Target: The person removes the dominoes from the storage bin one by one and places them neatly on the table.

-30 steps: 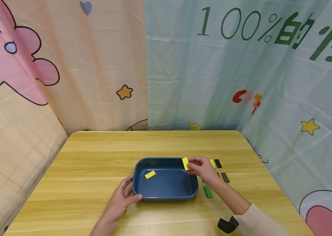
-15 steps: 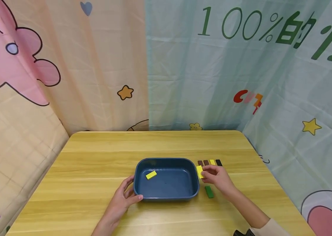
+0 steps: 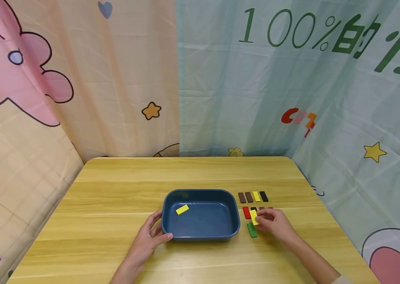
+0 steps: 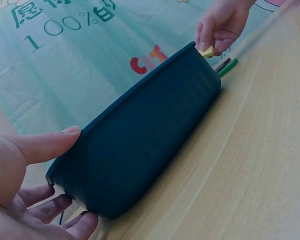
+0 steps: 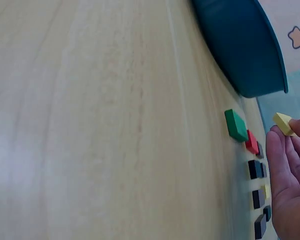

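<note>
A dark blue plastic tub (image 3: 203, 223) stands on the table, a yellow block (image 3: 182, 210) lying inside toward its left. My left hand (image 3: 141, 246) grips the tub's near left corner, thumb on the rim and fingers against the side wall, as the left wrist view also shows. Between thumb and fingertips, my right hand (image 3: 277, 227) pinches another yellow block (image 3: 253, 217) to the right of the tub. That held block is tilted above the table, close over a green block (image 3: 251, 230) and a red block (image 3: 246, 213). It partly covers the blocks behind it.
Behind the right hand runs a row of two brown blocks (image 3: 245, 197), one yellow block (image 3: 256, 196) and one black block (image 3: 264, 196). Darker blocks beside the red one are partly hidden by the hand. Printed curtains (image 3: 235, 98) hang past the wooden table's (image 3: 122, 197) far edge.
My right hand has carried the yellow block from over the tub's right rim, rightward and toward me, to above the blocks on the table. My left hand stays on the tub.
</note>
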